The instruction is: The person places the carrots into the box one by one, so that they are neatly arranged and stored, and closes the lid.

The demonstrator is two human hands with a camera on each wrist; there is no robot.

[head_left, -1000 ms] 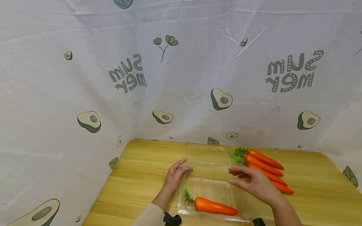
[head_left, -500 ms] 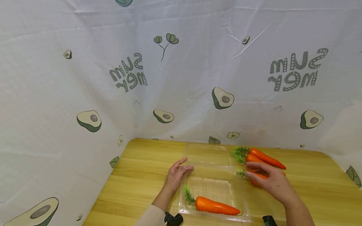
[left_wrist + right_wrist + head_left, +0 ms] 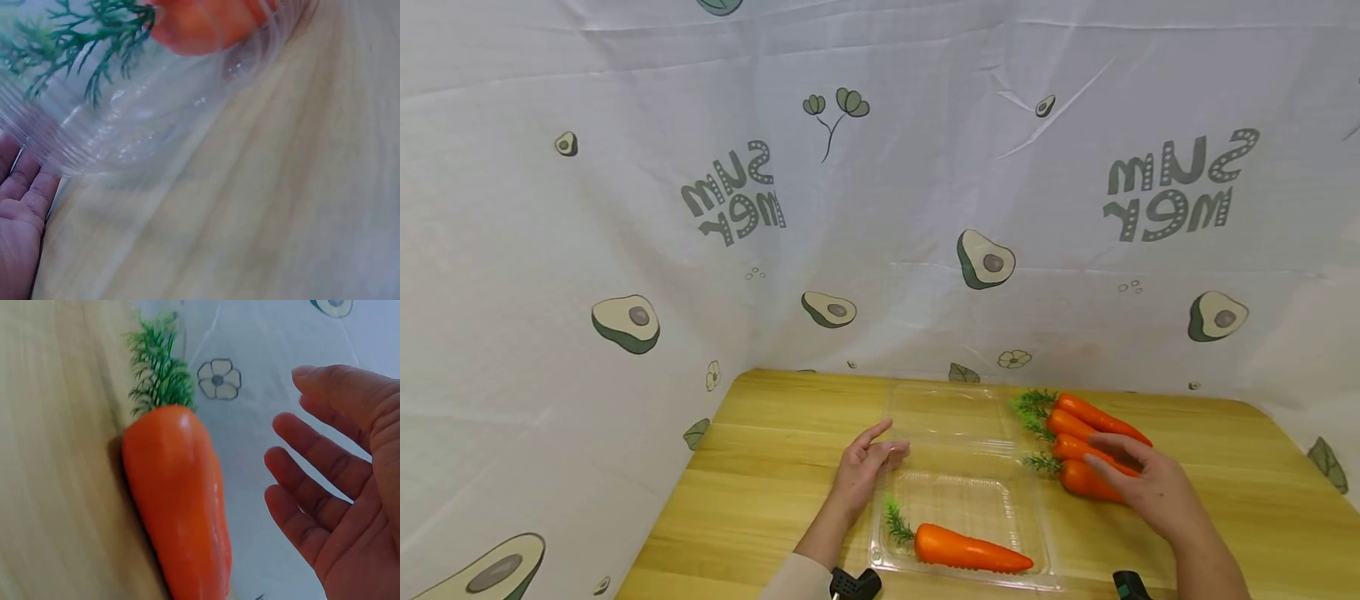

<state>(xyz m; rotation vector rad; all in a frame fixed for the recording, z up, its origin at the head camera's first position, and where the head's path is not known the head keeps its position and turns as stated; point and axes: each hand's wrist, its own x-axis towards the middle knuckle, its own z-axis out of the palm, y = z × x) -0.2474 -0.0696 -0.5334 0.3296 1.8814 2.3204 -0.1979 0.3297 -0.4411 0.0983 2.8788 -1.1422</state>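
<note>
A clear plastic clamshell box (image 3: 951,496) lies with its lid (image 3: 951,410) folded back on the table. One orange carrot with green leaves (image 3: 970,550) rests along the box's near side. My left hand (image 3: 857,477) is at the box's left edge, fingers extended; in the left wrist view those fingers (image 3: 28,184) meet the ridged plastic wall. Over the row of carrots at the right, my right hand (image 3: 1157,492) hovers with fingers spread and partly hides the nearest carrot (image 3: 1086,481). The right wrist view shows that hand beside a carrot (image 3: 175,487), with a gap between them.
Several carrots lie side by side right of the box, leaf tops pointing left; the farthest carrot (image 3: 1105,419) is near the back. A white printed cloth (image 3: 880,208) hangs behind the wooden table (image 3: 760,467). Black wrist devices show below both hands.
My right hand has moved right, from above the box's right edge to over the carrots, uncovering their leaf ends. My left hand and the carrot in the box stay put.
</note>
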